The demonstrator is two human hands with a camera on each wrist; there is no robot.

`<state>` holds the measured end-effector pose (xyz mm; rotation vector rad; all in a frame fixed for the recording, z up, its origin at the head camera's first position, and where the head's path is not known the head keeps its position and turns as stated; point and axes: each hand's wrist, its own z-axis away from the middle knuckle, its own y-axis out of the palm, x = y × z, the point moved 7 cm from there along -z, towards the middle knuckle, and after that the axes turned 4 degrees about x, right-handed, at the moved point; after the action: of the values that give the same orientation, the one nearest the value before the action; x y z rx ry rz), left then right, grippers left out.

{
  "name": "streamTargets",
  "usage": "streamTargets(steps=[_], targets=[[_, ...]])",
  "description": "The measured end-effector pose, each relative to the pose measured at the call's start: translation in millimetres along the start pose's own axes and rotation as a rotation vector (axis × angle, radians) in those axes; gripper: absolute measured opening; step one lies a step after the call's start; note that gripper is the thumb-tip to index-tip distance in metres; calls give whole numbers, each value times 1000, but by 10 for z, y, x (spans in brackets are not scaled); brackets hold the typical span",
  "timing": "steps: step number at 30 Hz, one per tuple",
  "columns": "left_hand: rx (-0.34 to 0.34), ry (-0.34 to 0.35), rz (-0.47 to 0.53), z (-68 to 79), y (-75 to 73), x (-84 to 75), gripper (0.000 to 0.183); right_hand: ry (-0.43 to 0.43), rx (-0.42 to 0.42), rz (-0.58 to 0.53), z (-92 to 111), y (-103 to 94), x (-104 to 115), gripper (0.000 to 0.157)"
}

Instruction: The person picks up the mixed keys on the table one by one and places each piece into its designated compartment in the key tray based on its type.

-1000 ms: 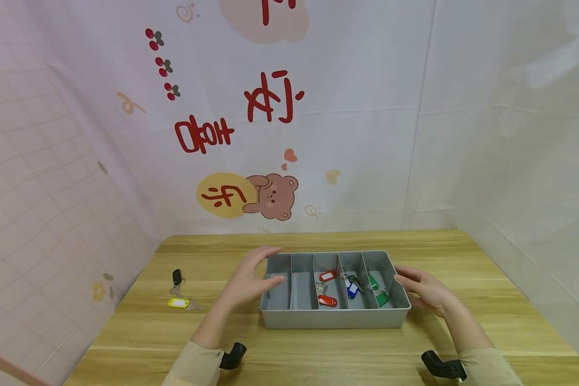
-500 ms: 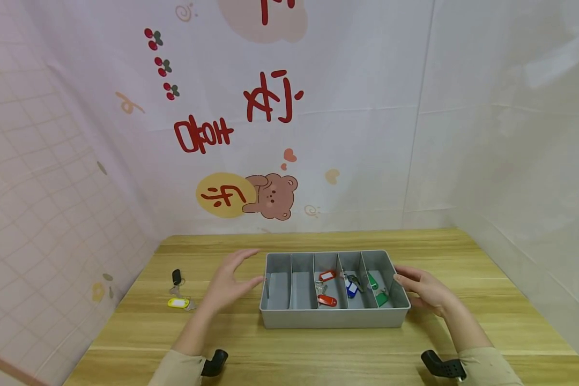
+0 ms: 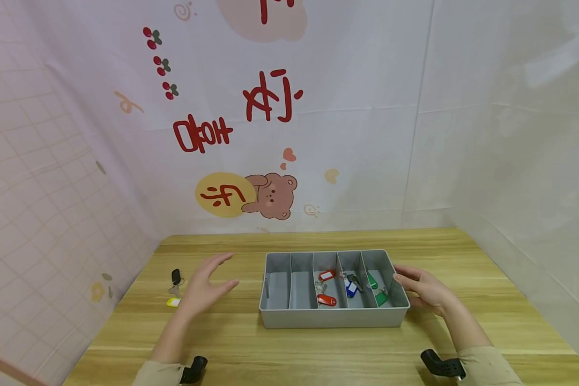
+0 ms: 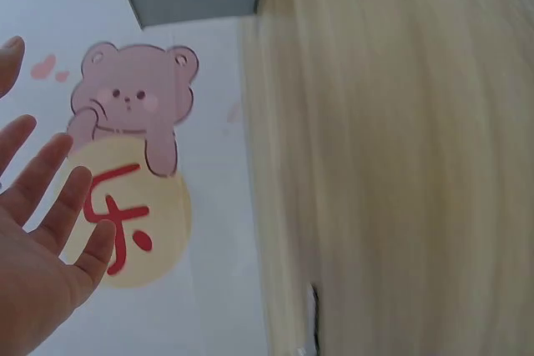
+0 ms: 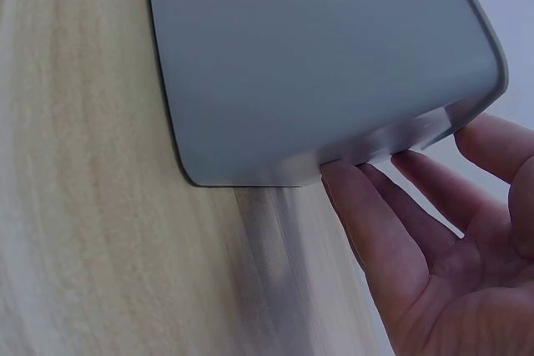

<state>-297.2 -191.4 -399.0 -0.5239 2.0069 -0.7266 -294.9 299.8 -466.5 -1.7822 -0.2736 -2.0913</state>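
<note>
A grey divided storage box [image 3: 335, 319] stands on the wooden table. Against its right end rests my right hand [image 3: 424, 289]; the right wrist view shows the fingertips [image 5: 342, 171] touching the outer wall. My left hand [image 3: 200, 288] hovers left of the box, fingers spread and holding nothing. Close beside it lie a yellow key tag [image 3: 172, 302], partly covered by the hand, and keys with a black fob [image 3: 176, 276]. Inside the box are keys with red tags [image 3: 326, 299] in the middle compartment, a blue tag [image 3: 351, 289] right of them, and green tags [image 3: 381, 297] at the right end.
The two left compartments [image 3: 277, 289] of the box show bare floors. A white printed cloth [image 3: 366, 134] hangs behind the table [image 3: 289, 354], and similar cloth borders both sides.
My left hand has moved left, away from the box's left end toward the loose keys, and now covers part of the yellow tag. The right hand has stayed at the box.
</note>
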Motion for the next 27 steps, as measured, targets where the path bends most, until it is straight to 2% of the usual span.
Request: streamTargets(steps=[17,27], targets=[[-52,26,-101,221,-314,322,60,-4,9,-1,1,6,12,69],[17,-40,-81,298,-443,573,62,-6,6,-17,-1,10,9,68]])
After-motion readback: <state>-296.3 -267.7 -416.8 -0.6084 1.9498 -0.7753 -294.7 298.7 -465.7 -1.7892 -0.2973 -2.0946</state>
